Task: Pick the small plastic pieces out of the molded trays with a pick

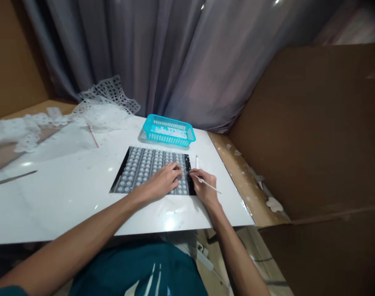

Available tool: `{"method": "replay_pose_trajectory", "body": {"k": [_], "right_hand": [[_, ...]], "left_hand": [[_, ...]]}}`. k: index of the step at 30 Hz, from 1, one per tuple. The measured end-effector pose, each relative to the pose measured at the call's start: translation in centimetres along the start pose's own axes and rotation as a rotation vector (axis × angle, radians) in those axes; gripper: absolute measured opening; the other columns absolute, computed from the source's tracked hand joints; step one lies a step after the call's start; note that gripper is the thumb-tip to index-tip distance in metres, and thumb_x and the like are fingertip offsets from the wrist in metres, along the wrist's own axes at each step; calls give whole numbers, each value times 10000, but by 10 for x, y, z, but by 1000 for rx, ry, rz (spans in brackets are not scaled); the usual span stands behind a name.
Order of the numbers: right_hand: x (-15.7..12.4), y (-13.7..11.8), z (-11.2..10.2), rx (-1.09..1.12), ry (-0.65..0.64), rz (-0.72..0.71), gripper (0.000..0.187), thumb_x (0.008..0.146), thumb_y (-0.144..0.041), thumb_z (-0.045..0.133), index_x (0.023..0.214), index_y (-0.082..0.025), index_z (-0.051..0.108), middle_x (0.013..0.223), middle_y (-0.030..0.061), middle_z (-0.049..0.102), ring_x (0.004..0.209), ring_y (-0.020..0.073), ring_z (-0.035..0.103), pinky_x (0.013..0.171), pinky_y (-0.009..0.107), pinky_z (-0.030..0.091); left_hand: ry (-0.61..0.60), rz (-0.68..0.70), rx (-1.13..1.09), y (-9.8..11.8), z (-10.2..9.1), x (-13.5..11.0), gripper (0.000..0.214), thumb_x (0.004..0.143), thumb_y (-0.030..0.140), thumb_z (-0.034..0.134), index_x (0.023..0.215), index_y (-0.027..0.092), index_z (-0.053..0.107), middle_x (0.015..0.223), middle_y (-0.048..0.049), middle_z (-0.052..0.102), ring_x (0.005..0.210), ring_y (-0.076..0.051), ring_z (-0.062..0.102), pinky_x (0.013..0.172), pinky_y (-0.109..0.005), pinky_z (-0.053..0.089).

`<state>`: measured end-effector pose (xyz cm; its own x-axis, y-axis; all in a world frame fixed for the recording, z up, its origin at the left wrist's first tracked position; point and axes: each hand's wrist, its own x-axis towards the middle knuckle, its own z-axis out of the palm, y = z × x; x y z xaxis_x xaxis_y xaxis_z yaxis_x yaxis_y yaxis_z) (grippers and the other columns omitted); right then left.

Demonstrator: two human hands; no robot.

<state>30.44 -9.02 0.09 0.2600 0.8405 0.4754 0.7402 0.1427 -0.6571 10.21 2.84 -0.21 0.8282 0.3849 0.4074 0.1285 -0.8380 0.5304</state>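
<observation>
A dark sheet (144, 166) covered with rows of round whitish discs lies on the white table. My left hand (165, 179) rests over its right half, fingers bent and slightly apart, with no object visible in them. Just off the sheet's right edge, my right hand (205, 186) pinches a thin white stick (210, 187). Its tip end is by the black right border of the sheet, near small white specks. Whether the tip touches the sheet is too small to tell. Behind my right hand lies a narrow white strip (196, 161).
Beyond the sheet stands a turquoise basket (169, 139) holding white pieces. White perforated sheet scraps (109, 98) are heaped at the back left, with a thin red stick (92, 135) nearby. Tweezers-like metal (13, 178) lie left. Brown cardboard (313, 123) walls the right side.
</observation>
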Motion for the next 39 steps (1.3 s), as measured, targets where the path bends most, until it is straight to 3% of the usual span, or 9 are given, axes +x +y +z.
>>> {"method": "replay_pose_trajectory", "body": {"k": [7, 17, 28, 33, 39], "right_hand": [[-4, -5, -15, 302, -247, 26, 167, 961, -278, 745, 809, -207, 751, 1064, 98, 829, 948, 257, 797, 821, 344, 615], [-2, -7, -18, 259, -268, -18, 198, 954, -338, 760, 797, -220, 782, 1035, 100, 836, 967, 283, 802, 892, 408, 627], [-10, -5, -7, -18, -246, -173, 189, 986, -190, 667, 952, -260, 839, 1085, 65, 840, 987, 269, 803, 899, 372, 620], [-10, -6, -8, -11, -243, -159, 190, 994, -208, 662, 904, -249, 824, 1074, 74, 840, 995, 275, 803, 906, 383, 624], [-8, -6, -15, 203, -271, -54, 171, 974, -318, 729, 842, -238, 802, 1033, 91, 843, 954, 283, 814, 866, 392, 644]], "left_hand": [[-21, 2, 35, 1, -1, 4, 203, 990, 119, 571, 1107, 248, 676, 1280, -79, 604, 1230, -271, 602, 1063, -446, 530], [-57, 16, 25, 0, -2, 5, 186, 991, 148, 584, 1107, 249, 689, 1286, -77, 603, 1230, -271, 595, 1090, -454, 520], [-68, 23, 22, -5, 0, 7, 184, 957, 120, 618, 1054, 248, 709, 1278, -73, 634, 1247, -285, 579, 1084, -457, 517], [-69, 14, 43, -2, -1, 7, 169, 996, 146, 569, 1068, 240, 690, 1269, -83, 633, 1237, -290, 565, 1071, -473, 509], [-84, -7, 65, 6, -6, 6, 97, 1012, 280, 589, 1083, 241, 641, 1175, -79, 631, 1150, -299, 566, 984, -473, 519]]}}
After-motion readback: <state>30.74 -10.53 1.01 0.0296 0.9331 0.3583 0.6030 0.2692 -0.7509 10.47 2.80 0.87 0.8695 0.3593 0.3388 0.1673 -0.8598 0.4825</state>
